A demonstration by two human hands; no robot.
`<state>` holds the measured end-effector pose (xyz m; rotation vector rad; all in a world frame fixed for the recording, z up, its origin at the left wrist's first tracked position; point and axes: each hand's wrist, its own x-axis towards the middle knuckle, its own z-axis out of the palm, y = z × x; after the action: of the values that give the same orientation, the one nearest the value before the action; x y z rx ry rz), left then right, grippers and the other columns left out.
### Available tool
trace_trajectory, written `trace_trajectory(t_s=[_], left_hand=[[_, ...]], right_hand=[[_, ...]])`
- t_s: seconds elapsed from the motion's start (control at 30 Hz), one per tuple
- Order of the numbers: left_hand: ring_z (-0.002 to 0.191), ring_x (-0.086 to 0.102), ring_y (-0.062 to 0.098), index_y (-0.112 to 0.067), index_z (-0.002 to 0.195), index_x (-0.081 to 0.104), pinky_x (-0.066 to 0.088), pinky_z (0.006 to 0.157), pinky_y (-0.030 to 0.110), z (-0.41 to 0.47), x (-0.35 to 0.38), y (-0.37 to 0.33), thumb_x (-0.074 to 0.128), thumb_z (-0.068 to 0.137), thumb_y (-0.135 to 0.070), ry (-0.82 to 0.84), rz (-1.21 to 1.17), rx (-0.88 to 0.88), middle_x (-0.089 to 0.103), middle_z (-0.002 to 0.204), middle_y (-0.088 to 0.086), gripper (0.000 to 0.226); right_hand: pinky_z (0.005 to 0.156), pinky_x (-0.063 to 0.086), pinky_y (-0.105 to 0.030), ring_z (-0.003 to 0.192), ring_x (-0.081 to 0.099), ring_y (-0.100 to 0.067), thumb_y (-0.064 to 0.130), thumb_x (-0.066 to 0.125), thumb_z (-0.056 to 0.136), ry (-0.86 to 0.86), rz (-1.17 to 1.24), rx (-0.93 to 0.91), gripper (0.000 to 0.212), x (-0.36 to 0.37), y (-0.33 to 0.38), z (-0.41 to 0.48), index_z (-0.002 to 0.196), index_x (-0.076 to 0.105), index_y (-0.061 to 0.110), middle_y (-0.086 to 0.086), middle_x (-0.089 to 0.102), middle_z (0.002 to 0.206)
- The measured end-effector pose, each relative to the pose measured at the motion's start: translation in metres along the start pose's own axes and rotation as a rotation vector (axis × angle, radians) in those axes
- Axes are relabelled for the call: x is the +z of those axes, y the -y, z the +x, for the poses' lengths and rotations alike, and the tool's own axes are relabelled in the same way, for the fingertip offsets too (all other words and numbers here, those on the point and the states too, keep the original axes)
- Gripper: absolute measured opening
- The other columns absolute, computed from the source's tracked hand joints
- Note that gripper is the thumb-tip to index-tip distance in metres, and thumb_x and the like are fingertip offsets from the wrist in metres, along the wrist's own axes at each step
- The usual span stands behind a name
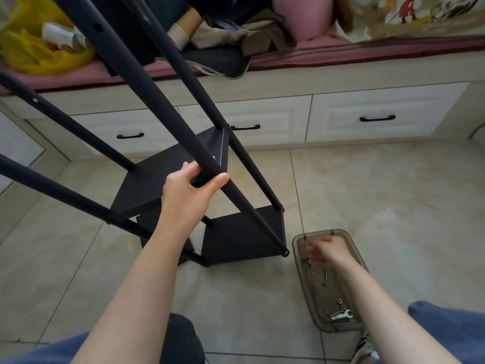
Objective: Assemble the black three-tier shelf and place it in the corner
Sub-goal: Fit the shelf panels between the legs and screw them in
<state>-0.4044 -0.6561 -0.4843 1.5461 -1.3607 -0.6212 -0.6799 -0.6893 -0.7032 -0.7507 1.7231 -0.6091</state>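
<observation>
The black shelf frame (pixel 157 179) stands on the tiled floor with two black panels fitted low between its long black poles. My left hand (pixel 189 187) grips one pole (pixel 147 82) partway up, fingers and thumb curled round it. My right hand (pixel 328 252) reaches down into a smoky clear plastic tray (pixel 299 245) to the right of the shelf. The hand is blurred, so I cannot make out whether its fingers pinch anything. Nuts, a bolt and a small flat wrench (pixel 341 315) lie in the tray.
A low white cabinet with black drawer handles (pixel 377 118) runs along the far side, topped by a pink cushion (pixel 367 52). On it lie a yellow bag (pixel 31 53), clothes and a pink cylinder. My knees in blue trousers (pixel 446 327) are at the bottom.
</observation>
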Motion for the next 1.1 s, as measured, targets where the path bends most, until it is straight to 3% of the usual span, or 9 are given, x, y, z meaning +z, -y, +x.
trace_trajectory(t_s=[0.13,0.2,0.4,0.5,0.7,0.83,1.03,1.1], left_hand=[[0.139,0.048,0.016,-0.049,0.087,0.065,0.039,0.116,0.047,-0.002,0.003,-0.001,0.079,0.086,-0.027,0.014,0.016,0.016,0.063,0.089,-0.046,0.026],[0.136,0.051,0.015,-0.048,0.088,0.065,0.040,0.116,0.046,-0.003,0.005,-0.002,0.078,0.087,-0.027,0.015,0.036,0.016,0.064,0.091,-0.042,0.025],[0.129,0.056,0.012,-0.049,0.090,0.064,0.042,0.114,0.044,0.000,0.011,-0.003,0.077,0.089,-0.027,0.003,0.067,0.028,0.065,0.090,-0.044,0.026],[0.133,0.055,0.017,-0.051,0.089,0.064,0.040,0.115,0.047,0.002,0.014,0.000,0.077,0.088,-0.027,-0.003,0.083,0.021,0.067,0.092,-0.040,0.028],[0.108,0.066,0.000,-0.064,0.076,0.065,0.040,0.116,0.045,0.005,0.018,0.008,0.080,0.086,-0.020,-0.037,0.070,0.016,0.071,0.091,-0.034,0.047],[0.129,0.058,0.016,-0.062,0.076,0.071,0.046,0.110,0.040,0.009,0.017,0.010,0.082,0.084,-0.019,-0.096,-0.019,-0.032,0.071,0.107,-0.033,0.045],[0.128,0.058,0.012,-0.061,0.075,0.072,0.047,0.108,0.034,0.010,0.017,0.008,0.082,0.083,-0.016,-0.082,-0.058,-0.065,0.072,0.106,-0.031,0.046],[0.131,0.057,0.014,-0.062,0.077,0.072,0.043,0.113,0.038,0.008,0.020,0.007,0.082,0.082,-0.018,-0.079,-0.052,-0.070,0.072,0.109,-0.028,0.046]], right_hand=[[0.065,0.055,-0.041,0.068,0.065,-0.028,0.009,0.060,0.095,-0.025,-0.146,0.055,0.015,0.004,-0.054,0.027,0.090,0.071,-0.001,-0.013,0.071,0.070],[0.082,0.055,-0.049,0.079,0.064,-0.031,0.007,0.061,0.092,-0.021,-0.219,0.051,0.015,0.006,-0.068,0.034,0.095,0.073,-0.002,-0.016,0.070,0.079],[0.100,0.044,-0.038,0.118,0.059,-0.037,0.018,0.064,0.095,-0.006,-0.410,-0.015,0.032,0.022,-0.075,0.043,0.123,0.066,0.004,-0.018,0.067,0.122],[0.097,0.046,-0.039,0.118,0.059,-0.039,0.017,0.060,0.096,-0.018,-0.500,-0.066,0.032,0.030,-0.074,0.054,0.123,0.063,0.000,-0.022,0.066,0.124],[0.094,0.047,-0.042,0.111,0.060,-0.042,0.008,0.062,0.092,-0.123,-0.535,-0.092,0.024,0.040,-0.074,0.074,0.112,0.067,-0.006,-0.028,0.067,0.114],[0.090,0.049,-0.042,0.108,0.062,-0.042,0.007,0.060,0.093,-0.133,-0.613,-0.103,0.019,0.046,-0.077,0.080,0.105,0.070,-0.005,-0.027,0.069,0.109],[0.084,0.048,-0.041,0.105,0.061,-0.045,0.003,0.061,0.092,-0.137,-0.640,-0.131,0.013,0.050,-0.077,0.089,0.096,0.067,-0.008,-0.032,0.067,0.104],[0.085,0.048,-0.042,0.106,0.061,-0.046,0.005,0.062,0.092,-0.108,-0.647,-0.144,0.015,0.049,-0.070,0.096,0.096,0.066,-0.009,-0.033,0.067,0.104]])
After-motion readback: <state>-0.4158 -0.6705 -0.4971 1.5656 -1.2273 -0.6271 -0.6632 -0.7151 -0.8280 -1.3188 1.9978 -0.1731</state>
